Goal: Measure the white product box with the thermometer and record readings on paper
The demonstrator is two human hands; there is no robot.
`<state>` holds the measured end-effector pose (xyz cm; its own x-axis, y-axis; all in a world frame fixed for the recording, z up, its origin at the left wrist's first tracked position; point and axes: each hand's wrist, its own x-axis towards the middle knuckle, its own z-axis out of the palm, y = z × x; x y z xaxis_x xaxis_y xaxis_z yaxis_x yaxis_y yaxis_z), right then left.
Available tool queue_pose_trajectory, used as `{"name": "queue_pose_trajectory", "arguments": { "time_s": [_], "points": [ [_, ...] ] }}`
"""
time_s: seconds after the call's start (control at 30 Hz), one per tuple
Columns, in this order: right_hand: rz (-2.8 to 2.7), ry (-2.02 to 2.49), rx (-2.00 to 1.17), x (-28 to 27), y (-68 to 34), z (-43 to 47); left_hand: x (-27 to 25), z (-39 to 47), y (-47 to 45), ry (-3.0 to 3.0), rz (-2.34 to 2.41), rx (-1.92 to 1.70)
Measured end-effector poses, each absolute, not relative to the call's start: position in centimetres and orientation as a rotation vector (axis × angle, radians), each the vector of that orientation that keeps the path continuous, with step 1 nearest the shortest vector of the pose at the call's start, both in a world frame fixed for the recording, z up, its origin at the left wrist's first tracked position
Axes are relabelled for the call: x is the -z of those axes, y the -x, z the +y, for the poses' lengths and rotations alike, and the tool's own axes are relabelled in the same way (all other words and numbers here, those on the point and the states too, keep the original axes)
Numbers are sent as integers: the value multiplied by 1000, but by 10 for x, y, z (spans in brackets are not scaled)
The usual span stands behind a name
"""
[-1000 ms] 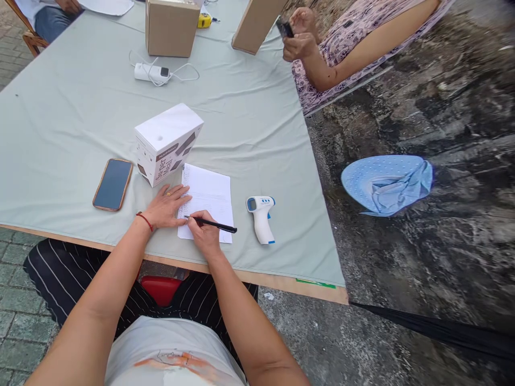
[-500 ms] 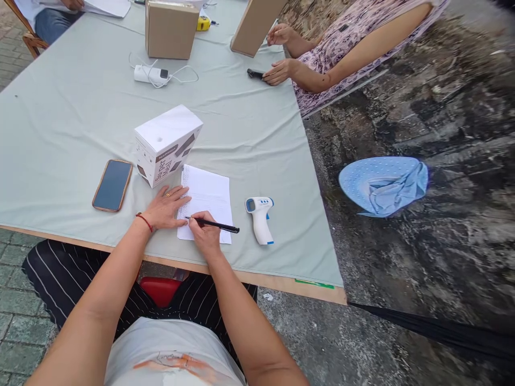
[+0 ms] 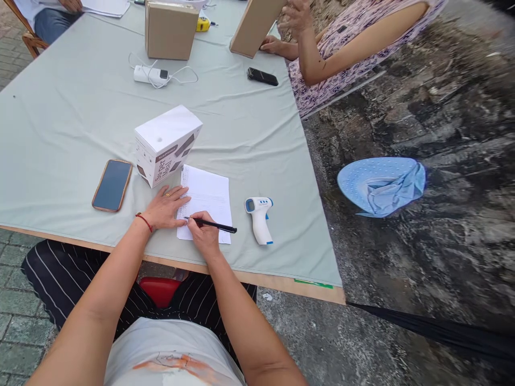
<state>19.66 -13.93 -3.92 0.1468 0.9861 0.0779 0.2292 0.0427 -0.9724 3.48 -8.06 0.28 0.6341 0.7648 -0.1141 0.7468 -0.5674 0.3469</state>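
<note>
A sheet of white paper (image 3: 211,195) with writing along its left side lies near the table's front edge. My left hand (image 3: 166,208) rests flat with fingers spread, its fingertips on the paper's left edge. Closed around a black pen (image 3: 219,224), my right hand (image 3: 204,236) has the tip at the paper's lower left part. Just beyond my left hand stands a white printed box (image 3: 167,142). A phone in a brown case (image 3: 112,185) lies to the left, and a white and blue infrared thermometer (image 3: 260,219) to the right.
Farther back on the cloth-covered table (image 3: 72,118) are a white device with a cable (image 3: 151,75), a cardboard box (image 3: 171,32), a yellow tape measure (image 3: 203,24) and a black phone (image 3: 262,76). Two other people sit around it. A blue hat (image 3: 382,185) lies off to the right.
The person at the right has let go of the black phone and raised that hand; their other hand is by the standing cardboard. My hands have barely moved; the pen's rear end shifts slightly left.
</note>
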Motion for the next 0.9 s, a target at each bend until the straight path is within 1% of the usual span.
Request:
{"name": "queue_pose_trajectory", "arguments": {
  "time_s": [0.4, 0.9],
  "points": [
    [-1265, 1400, -893, 38, -196, -139, -8, -81, -36, -2473, 1228, -11],
    [-1285, 1382, -904, 42, -196, -138, -3, -80, -35, -2500, 1220, -58]
  ]
}}
